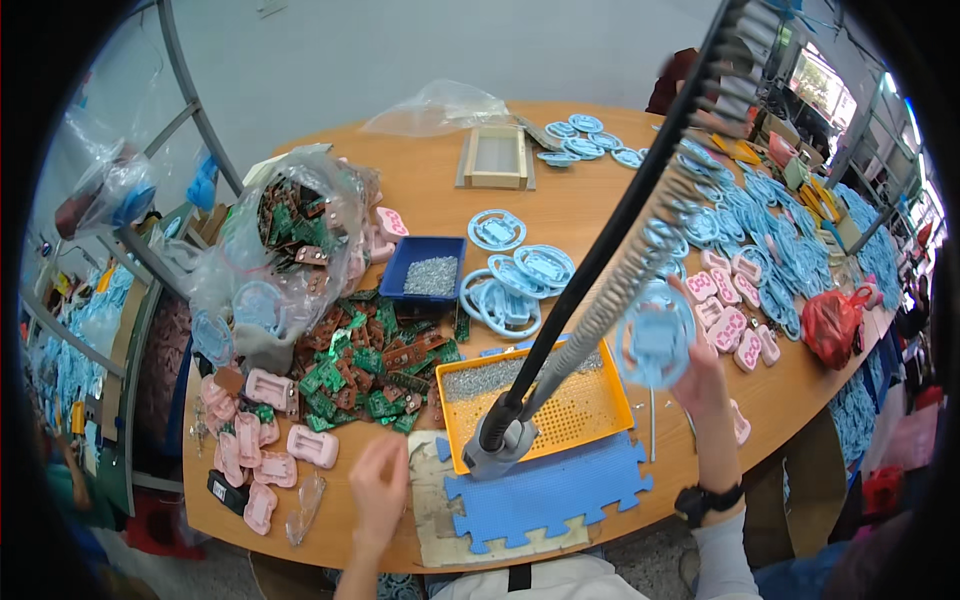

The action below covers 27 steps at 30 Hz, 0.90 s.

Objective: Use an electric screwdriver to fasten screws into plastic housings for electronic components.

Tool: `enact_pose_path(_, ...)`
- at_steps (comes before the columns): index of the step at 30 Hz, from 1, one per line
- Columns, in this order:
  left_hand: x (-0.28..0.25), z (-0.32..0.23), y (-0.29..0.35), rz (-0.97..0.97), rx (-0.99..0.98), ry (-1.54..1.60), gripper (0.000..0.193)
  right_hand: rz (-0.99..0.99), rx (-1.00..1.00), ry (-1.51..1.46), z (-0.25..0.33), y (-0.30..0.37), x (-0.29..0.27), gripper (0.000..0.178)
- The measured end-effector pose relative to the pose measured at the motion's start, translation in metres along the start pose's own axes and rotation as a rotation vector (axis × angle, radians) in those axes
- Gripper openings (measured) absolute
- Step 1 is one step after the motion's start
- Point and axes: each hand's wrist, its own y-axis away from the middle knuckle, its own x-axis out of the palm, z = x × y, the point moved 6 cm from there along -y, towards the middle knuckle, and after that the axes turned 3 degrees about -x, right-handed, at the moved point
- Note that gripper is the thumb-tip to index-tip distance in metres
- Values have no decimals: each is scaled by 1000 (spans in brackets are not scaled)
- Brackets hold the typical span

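In my right hand (703, 382) is a light-blue round plastic frame (657, 338), raised above the right side of the table, fingers gripping its right edge. My left hand (380, 488) hovers by the near edge, left of a blue foam mat (550, 493); its fingers are curled together and anything in them is too small to make out. Ahead of the mat sits a yellow perforated tray (610, 412) with small metal screws (480, 380). A dark pole with a spring (590, 335) crosses in front of the tray, a grey tool head at its lower end.
Left lie green and brown circuit boards (350, 375), pink plastic shells (314, 446) and a blue bin (452, 292) of screws. More blue frames (530, 270) rest mid-table and at right, beside pink shells (725, 325) and a red bag (836, 325). Another person (675, 80) is at the far right.
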Motion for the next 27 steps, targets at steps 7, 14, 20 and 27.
enact_pose_path(7,20,-36,-102,-171,470,-266,18,96,98,81,-67,113,17,100)
enact_pose_path(14,33,-19,-127,-76,413,-383,12,254,278,188,-103,89,41,91)
enact_pose_path(20,-4,-20,-106,-158,140,105,13,153,311,135,-110,116,26,94)
enact_pose_path(27,5,12,20,112,-206,333,15,137,139,574,-150,163,25,84)
